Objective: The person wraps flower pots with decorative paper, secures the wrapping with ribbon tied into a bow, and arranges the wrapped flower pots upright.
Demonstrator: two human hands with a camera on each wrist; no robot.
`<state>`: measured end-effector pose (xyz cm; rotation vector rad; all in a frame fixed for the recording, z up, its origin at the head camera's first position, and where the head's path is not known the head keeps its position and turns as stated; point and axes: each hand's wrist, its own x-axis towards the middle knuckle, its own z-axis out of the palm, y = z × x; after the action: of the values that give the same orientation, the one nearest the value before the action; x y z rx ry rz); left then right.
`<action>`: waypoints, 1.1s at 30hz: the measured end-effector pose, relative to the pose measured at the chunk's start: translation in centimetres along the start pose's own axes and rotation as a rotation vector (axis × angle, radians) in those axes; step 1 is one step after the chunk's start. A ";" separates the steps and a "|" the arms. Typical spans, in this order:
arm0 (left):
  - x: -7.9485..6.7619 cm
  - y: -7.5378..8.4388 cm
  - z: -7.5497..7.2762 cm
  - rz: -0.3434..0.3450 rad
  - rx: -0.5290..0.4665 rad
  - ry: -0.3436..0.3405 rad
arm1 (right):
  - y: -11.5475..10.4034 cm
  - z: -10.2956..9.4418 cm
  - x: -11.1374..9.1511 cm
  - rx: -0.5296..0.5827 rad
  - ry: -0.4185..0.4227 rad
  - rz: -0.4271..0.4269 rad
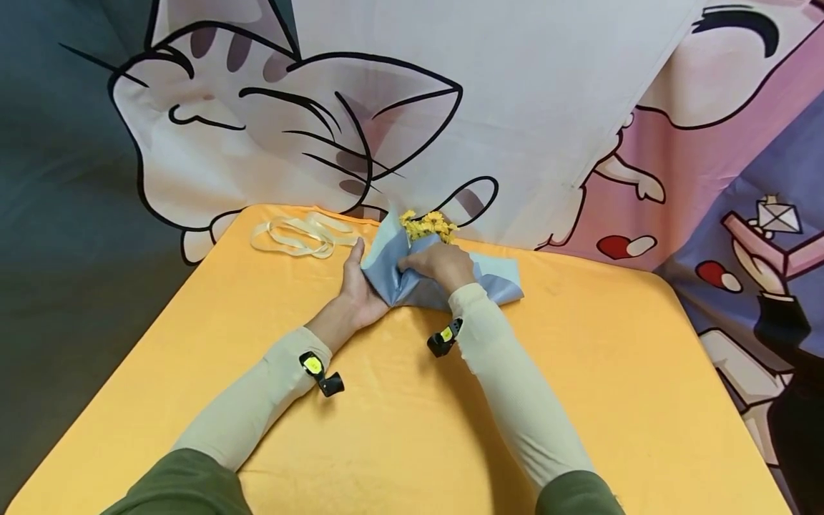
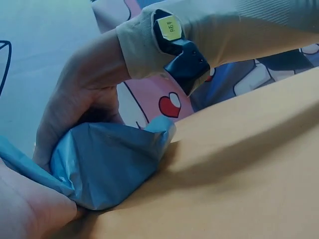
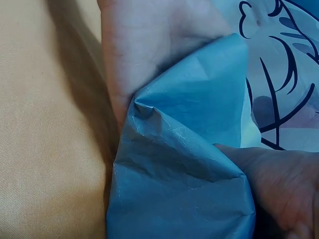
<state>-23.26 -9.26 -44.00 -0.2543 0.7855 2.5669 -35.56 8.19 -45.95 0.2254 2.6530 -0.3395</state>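
Blue wrapping paper (image 1: 425, 293) lies folded around a bunch of yellow flowers (image 1: 428, 225) at the table's far side. My left hand (image 1: 360, 293) supports the paper's left end from below, palm up, its thumb straight and raised; its fingers are hidden under the paper. In the right wrist view, the palm (image 3: 144, 45) lies against the folded sheet (image 3: 174, 174). From above, my right hand (image 1: 444, 265) reaches in over the near flap and grips the paper with bent fingers. In the left wrist view, the flap (image 2: 109, 159) hides the right fingertips.
A loose pale yellow ribbon (image 1: 305, 234) lies in loops left of the bouquet. An orange cloth covers the table (image 1: 360, 429). A printed cartoon curtain (image 1: 547, 107) hangs right behind the far edge. Each wrist wears a small black camera (image 1: 444, 337).
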 end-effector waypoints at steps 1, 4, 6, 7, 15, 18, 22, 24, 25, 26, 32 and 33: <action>-0.1 0.1 0.1 0.003 0.012 -0.006 | -0.3 -0.7 -1.8 0.004 -0.004 0.001; -0.2 0.1 0.2 0.013 0.055 -0.033 | -1.0 -1.8 -4.6 0.024 -0.005 0.015; -0.3 0.1 0.1 0.019 0.091 -0.057 | -1.3 -2.6 -6.5 0.022 -0.016 0.015; -0.3 0.1 0.0 0.026 0.104 -0.067 | -1.4 -2.8 -6.9 0.020 -0.017 0.013; -0.4 0.1 0.3 0.035 0.165 -0.109 | -1.6 -5.1 -10.1 0.124 -0.181 0.024; -0.5 0.0 0.7 0.025 0.208 -0.117 | -1.2 -6.1 -12.4 0.318 -0.273 0.020; -0.5 -0.1 1.2 0.015 0.271 -0.121 | 0.1 -6.8 -12.6 0.563 -0.349 0.007; -0.5 -0.1 1.5 0.011 0.288 -0.103 | 0.7 -7.2 -12.2 0.607 -0.373 -0.009; -0.5 -0.1 1.5 0.008 0.292 -0.089 | 1.0 -7.5 -11.8 0.593 -0.409 -0.040; -0.5 -0.1 1.6 0.002 0.296 -0.075 | 1.2 -7.7 -11.3 0.564 -0.444 -0.064; -0.3 -0.2 1.7 -0.004 0.263 0.015 | 2.4 -8.9 -9.9 0.546 -0.613 -0.103; -0.3 -0.1 1.7 -0.006 0.255 0.040 | 2.5 -9.1 -9.9 0.542 -0.619 -0.107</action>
<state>-23.00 -8.32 -42.63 -0.2272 1.1122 2.4301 -30.01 12.03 -34.05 0.1162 1.9240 -0.9866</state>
